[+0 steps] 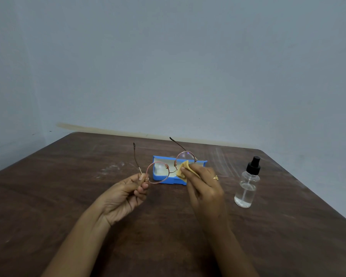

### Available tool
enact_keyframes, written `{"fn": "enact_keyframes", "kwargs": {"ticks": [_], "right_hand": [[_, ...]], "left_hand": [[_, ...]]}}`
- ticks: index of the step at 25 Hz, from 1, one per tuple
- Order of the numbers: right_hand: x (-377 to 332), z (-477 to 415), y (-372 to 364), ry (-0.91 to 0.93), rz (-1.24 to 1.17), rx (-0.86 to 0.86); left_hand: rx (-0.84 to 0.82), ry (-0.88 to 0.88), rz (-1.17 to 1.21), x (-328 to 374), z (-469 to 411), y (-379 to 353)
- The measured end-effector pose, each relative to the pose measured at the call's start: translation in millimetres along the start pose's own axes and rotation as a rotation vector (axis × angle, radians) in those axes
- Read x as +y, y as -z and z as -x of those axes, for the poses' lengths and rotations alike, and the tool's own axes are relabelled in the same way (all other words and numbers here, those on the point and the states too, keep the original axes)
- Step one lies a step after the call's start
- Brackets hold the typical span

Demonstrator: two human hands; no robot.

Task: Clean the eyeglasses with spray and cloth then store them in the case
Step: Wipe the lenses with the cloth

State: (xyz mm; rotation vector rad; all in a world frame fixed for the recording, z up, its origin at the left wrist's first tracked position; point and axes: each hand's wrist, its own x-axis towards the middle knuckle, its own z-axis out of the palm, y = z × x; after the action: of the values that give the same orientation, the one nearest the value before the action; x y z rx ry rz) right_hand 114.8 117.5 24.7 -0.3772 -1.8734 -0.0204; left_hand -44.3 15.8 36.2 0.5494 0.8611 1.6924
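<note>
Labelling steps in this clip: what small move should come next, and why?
Probably rub the cloth across the lens it touches. The right hand pinches the cloth against that lens, while the left hand grips the glasses at the far hinge. The case lies open behind and the bottle stands apart, so wiping, not storing, looks due.

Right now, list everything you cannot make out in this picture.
All head view:
- Eyeglasses: the lens under the cloth is partly covered by it and the right hand; smears too small to judge.
- Case: its right end hides behind that hand; inside is blurred through the lenses.
- Left hand: its grip on the hinge is hidden by curled fingers.
- Both forearms: cut off by the bottom edge.
</note>
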Motion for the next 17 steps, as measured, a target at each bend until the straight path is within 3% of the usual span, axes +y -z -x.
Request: {"fn": "enact_keyframes", "kwargs": {"ticks": [9, 17], "right_hand": [[8.9, -0.1, -0.1, -0.165, -0.016, 0.096], [4.8, -1.0, -1.0, -0.097, -0.011, 0.088]], "left_hand": [[-0.039, 0.048, 0.019, -0.7, -0.3, 2.9], [0.016, 0.051, -0.088, -3.3, -0.8, 1.5]]}}
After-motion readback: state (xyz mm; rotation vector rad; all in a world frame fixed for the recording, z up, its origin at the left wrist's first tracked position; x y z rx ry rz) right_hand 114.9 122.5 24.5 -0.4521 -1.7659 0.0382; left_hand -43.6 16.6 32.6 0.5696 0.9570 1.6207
